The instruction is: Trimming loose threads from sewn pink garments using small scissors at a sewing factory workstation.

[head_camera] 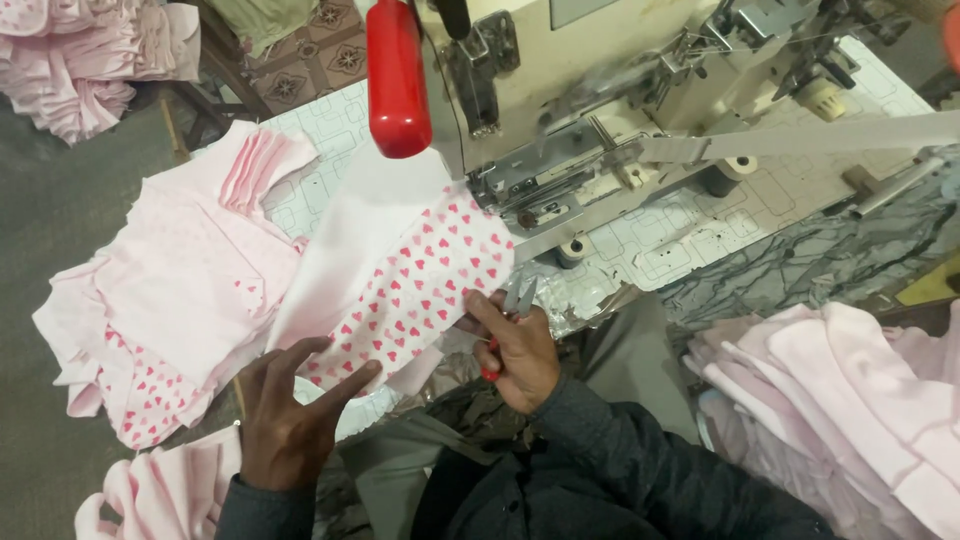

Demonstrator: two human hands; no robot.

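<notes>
Right now your left hand (285,415) lies spread open, fingers flat on the lower edge of the heart-print fabric piece (420,290), pinning it against the table edge near your lap. Your right hand (515,345) is closed around a small pair of red-handled snips (512,305), blades pointing up toward the cloth's right edge, just beside it; whether the blades are cutting anything is too small to tell. The heart-print piece, white with red and pink hearts and joined to a plain pale pink panel, runs from your hands up to the presser foot area of the sewing machine (560,130), so its upper end looks to be at or touching the needle plate. A pale tape strip (820,135) feeds in from the right toward the same spot.

Judging by how things lie, the piece seems to be sewn and at the trimming stage: it is not yet separated from the machine. To your left, a stack of pink garments (190,290) with the same heart print lies on the table (690,235), which reads as pieces already handled. To your right sits a heap of plain pink pieces (850,400), likely waiting. A red handle (397,80) hangs in front of the machine head
</notes>
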